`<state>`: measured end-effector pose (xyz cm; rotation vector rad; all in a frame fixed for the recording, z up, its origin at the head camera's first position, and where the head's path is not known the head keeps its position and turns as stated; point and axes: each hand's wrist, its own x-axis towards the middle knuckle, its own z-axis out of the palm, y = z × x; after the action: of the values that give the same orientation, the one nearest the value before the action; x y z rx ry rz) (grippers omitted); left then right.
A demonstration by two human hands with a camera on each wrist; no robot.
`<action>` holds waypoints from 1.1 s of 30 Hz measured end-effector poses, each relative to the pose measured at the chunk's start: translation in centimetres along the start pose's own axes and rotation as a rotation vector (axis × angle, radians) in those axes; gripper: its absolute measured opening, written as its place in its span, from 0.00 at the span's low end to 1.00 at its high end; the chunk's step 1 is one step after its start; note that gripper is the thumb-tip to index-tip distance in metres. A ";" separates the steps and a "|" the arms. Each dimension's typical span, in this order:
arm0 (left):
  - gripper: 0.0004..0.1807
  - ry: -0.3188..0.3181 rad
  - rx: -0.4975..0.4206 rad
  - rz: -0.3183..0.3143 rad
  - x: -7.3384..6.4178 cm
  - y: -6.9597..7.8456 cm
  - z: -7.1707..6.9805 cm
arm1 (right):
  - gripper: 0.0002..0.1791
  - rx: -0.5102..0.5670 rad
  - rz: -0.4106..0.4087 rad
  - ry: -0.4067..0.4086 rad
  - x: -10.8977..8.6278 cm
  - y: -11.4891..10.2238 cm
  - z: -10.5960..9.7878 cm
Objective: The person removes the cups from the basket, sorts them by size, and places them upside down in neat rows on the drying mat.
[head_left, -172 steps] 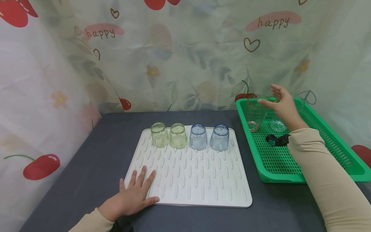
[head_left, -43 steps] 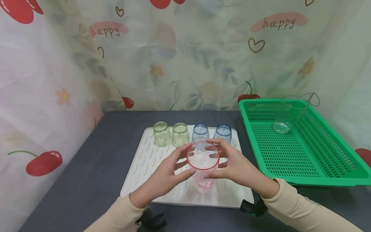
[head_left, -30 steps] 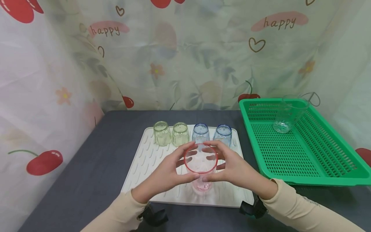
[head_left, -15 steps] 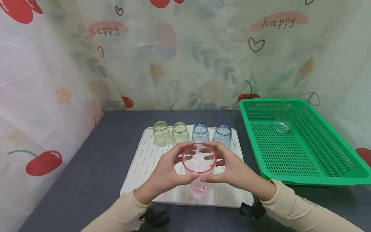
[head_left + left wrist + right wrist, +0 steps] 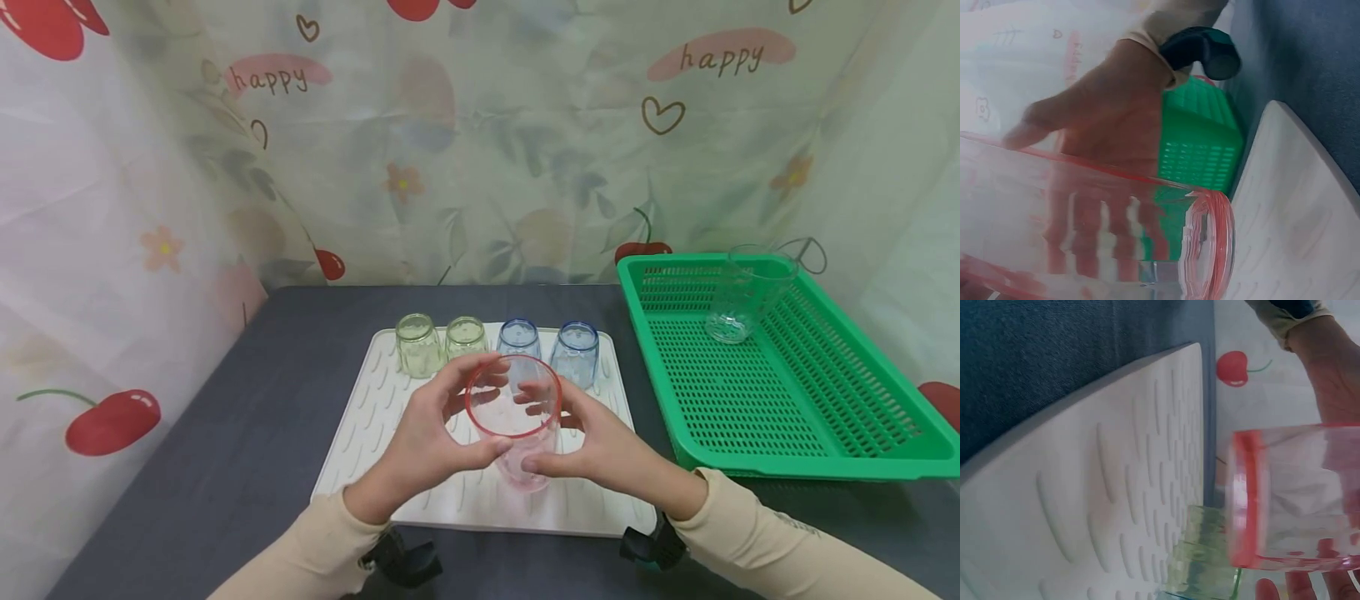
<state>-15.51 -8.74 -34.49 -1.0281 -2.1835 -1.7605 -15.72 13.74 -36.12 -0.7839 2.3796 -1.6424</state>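
Observation:
Both hands hold a clear pink-tinted drinking glass (image 5: pixel 517 454) with a red rim, mouth upward, over the white ridged mat (image 5: pixel 360 450). My left hand (image 5: pixel 427 429) curls round its left side, thumb in front. The right hand (image 5: pixel 600 442) is round the other side, its thumb against the lower front; its fingers show through the glass. In the right wrist view the base of the glass (image 5: pixel 1297 494) stands apart from the mat. Along the mat's back edge are two green glasses (image 5: pixel 419 348) and two blue glasses (image 5: pixel 576 357), upside down.
A green perforated basket (image 5: pixel 810 467) stands at the right of the dark table (image 5: pixel 210 442), with clear glassware (image 5: pixel 729 321) at its back. A patterned curtain (image 5: pixel 480 150) hangs behind the table and along both sides.
Earlier the left hand lay on the mat and the right reached over the basket. The glass came from there to between both hands. In the last half second it has risen slightly.

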 end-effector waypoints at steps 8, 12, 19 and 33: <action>0.38 0.024 -0.098 0.035 0.1 0.8 -0.6 | 0.35 0.028 0.018 -0.035 -0.1 0.3 0.2; 0.38 0.046 -0.172 0.084 0.1 1.1 -1.0 | 0.31 0.036 0.034 -0.046 -0.3 0.4 0.3; 0.41 0.102 -0.301 0.129 0.2 1.5 -1.6 | 0.31 0.035 0.038 -0.056 -0.6 0.4 0.3; 0.41 0.054 -0.449 0.012 -0.7 -0.2 -3.3 | 0.31 -0.007 -0.097 0.083 -1.7 0.3 -2.5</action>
<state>-16.05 -11.99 -33.99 -1.0545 -1.7826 -2.3040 -15.32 16.72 -35.67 -0.8615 2.4406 -1.7368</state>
